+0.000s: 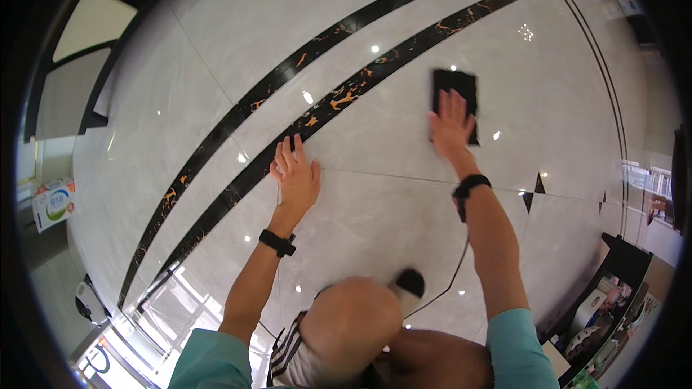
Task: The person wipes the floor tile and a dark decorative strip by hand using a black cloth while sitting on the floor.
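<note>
My right hand (453, 121) lies flat on a black cloth (459, 80), palm down with its fingers stretched out; both are a little blurred. Under the cloth is a glossy light grey tiled floor (378, 210). My left hand (295, 173) rests palm down on the same floor, holding nothing. Its fingertips reach the inner of two black stone bands (346, 94) with orange veins. Each wrist wears a black strap, and a thin dark cable (459, 270) hangs down by the right forearm.
My bent knee (351, 308) and a dark-toed foot (411, 282) are close below the hands. At right stands a black shelf (608, 286) with mixed items. A printed carton (54, 202) and black-framed furniture (81, 59) stand at left.
</note>
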A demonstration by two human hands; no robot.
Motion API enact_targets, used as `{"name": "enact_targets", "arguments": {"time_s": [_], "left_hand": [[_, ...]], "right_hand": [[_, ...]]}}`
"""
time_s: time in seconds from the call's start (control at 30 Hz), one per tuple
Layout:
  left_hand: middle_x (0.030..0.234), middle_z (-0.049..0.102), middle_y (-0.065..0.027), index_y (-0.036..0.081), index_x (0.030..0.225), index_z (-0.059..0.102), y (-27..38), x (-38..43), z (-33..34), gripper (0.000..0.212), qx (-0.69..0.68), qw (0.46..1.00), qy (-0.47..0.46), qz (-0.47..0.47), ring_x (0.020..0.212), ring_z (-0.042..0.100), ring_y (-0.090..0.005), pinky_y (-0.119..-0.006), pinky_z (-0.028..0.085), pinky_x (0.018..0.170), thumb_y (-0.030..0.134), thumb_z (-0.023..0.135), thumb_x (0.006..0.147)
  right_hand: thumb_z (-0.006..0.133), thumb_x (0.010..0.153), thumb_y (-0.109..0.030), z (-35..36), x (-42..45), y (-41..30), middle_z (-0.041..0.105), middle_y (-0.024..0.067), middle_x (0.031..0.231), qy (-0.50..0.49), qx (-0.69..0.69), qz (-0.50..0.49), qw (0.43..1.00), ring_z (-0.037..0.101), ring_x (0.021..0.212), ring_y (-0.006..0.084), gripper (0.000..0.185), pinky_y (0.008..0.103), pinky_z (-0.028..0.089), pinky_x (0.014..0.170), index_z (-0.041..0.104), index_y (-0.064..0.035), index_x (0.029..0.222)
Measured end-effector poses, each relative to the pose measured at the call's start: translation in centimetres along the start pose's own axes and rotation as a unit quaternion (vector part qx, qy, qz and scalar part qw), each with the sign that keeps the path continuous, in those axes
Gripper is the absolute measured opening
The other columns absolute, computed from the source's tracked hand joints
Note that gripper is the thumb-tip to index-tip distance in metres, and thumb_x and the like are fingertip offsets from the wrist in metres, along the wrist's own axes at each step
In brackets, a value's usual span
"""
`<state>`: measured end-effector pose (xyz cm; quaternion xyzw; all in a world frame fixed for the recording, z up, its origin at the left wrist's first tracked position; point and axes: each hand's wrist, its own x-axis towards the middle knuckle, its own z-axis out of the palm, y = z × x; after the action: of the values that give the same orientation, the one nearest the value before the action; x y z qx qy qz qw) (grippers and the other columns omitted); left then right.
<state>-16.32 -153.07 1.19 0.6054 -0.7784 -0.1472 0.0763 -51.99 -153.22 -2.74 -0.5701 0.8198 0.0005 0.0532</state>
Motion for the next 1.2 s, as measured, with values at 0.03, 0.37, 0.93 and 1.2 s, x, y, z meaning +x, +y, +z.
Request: {"name": "enact_targets", "arguments": {"time_s": [0.03, 0.37, 0.93, 1.2], "left_hand": [[0.145, 0.024, -0.0239, -0.002, 0.143, 0.024, 0.2, 0.9, 0.5, 0.067, 0.03, 0.999, -0.005, 0.013, 0.133, 0.024, -0.0391, -0.059, 0.022, 0.101, 0.027, 0.053, 0.091], [0.152, -0.004, -0.0322, -0.004, 0.148, 0.003, 2.7, 4.0, 2.7, 0.082, 0.071, 0.98, -0.18, -0.046, 0.139, -0.006, -0.0505, -0.072, 0.009, 0.101, 0.049, 0.038, 0.096], [0.149, -0.005, -0.0361, -0.009, 0.146, 0.005, 1.5, 2.9, 4.0, 0.083, 0.13, 0.979, -0.154, -0.019, 0.137, -0.004, -0.0532, -0.072, 0.01, 0.099, 0.047, 0.041, 0.096], [0.147, 0.011, -0.0351, -0.005, 0.147, 0.015, 2.1, 3.8, 3.0, 0.075, 0.101, 0.988, -0.119, -0.018, 0.135, 0.011, -0.0516, -0.069, 0.015, 0.099, 0.041, 0.045, 0.095]], "right_hand": [[0.043, 0.095, -0.039, -0.5, -1.8, 3.4, 0.004, 0.0032, 0.159, -0.035, 0.01, 0.068, 0.997, 0.001, 0.146, 0.0256, 0.067, 0.0618, 0.011, 0.109, 0.012, -0.0193, 0.151], [0.035, 0.096, -0.054, 5.3, -29.3, 23.9, -0.009, 0.0169, 0.157, -0.101, 0.099, 0.52, 0.842, -0.004, 0.143, 0.0375, 0.078, 0.0512, 0.004, 0.115, -0.001, -0.0122, 0.151], [0.027, 0.097, -0.058, 3.7, -14.0, 28.4, 0.008, 0.0156, 0.158, -0.077, -0.059, 0.548, 0.831, 0.014, 0.143, 0.0353, 0.072, 0.0536, 0.018, 0.111, 0.009, -0.0148, 0.152], [0.042, 0.094, -0.048, -0.5, 15.5, 11.6, 0.014, 0.0209, 0.155, 0.016, -0.055, 0.184, 0.981, 0.012, 0.142, 0.0411, 0.074, 0.0601, 0.009, 0.11, 0.02, -0.0035, 0.148]]}}
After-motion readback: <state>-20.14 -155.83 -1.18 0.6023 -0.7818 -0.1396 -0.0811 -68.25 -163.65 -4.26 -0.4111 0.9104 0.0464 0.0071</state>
